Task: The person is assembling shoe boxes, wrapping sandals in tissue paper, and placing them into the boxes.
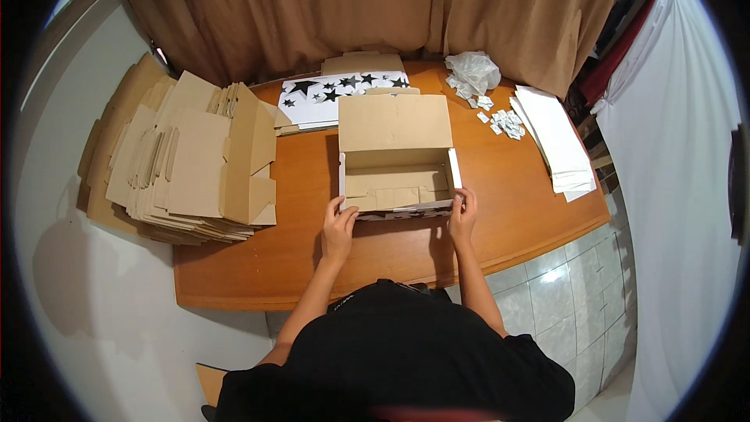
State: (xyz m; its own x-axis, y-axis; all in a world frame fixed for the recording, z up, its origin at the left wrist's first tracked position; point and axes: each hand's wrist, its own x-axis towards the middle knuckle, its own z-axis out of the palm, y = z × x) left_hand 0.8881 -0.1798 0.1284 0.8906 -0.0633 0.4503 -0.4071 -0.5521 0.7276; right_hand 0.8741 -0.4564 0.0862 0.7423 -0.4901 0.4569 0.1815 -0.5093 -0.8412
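Note:
An assembled cardboard box point(394, 123) stands on the wooden table in front of me, its lid raised at the back. Inside it is plain brown and holds nothing that I can see; the front outer wall carries a black star pattern on white. My left hand point(338, 233) grips the box's front left corner, thumb toward the front wall. At the front right corner, my right hand point(463, 217) has its fingers closed on the edge. Some fingertips are hidden behind the box walls.
Flattened brown cardboard boxes point(191, 180) pile up at the table's left. Behind the box lie star-printed white sheets point(308, 109). Small white packets point(509, 124), a crumpled clear plastic bag point(475, 72) and white paper sheets point(551, 137) occupy the right. A brown curtain point(312, 12) hangs behind the table.

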